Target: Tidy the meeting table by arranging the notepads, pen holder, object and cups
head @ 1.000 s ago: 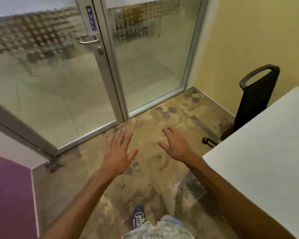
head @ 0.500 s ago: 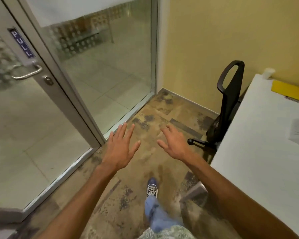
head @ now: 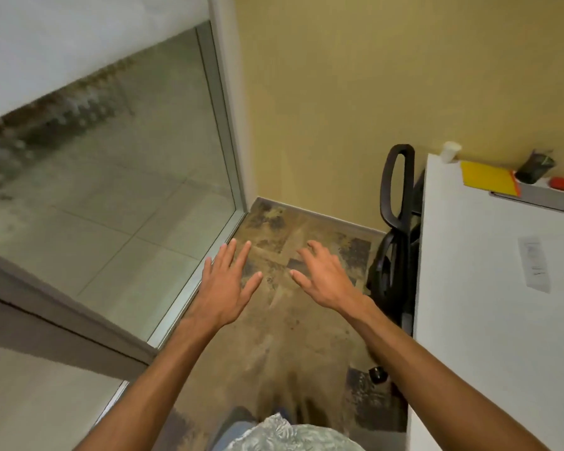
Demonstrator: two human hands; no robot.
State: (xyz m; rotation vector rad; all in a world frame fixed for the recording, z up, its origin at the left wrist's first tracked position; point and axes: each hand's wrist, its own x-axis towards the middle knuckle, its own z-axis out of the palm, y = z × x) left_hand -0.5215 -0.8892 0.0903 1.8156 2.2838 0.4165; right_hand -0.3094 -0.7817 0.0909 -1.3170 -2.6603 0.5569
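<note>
Black chair (head: 388,265) hugs white table (head: 485,320); cup (head: 450,152) perhaps paper.

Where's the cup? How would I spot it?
Look at the white table on the right. At its far corner, beside the black chair, stands the cup. It is small and white, left of the yellow notepad and dark pen holder.
</note>
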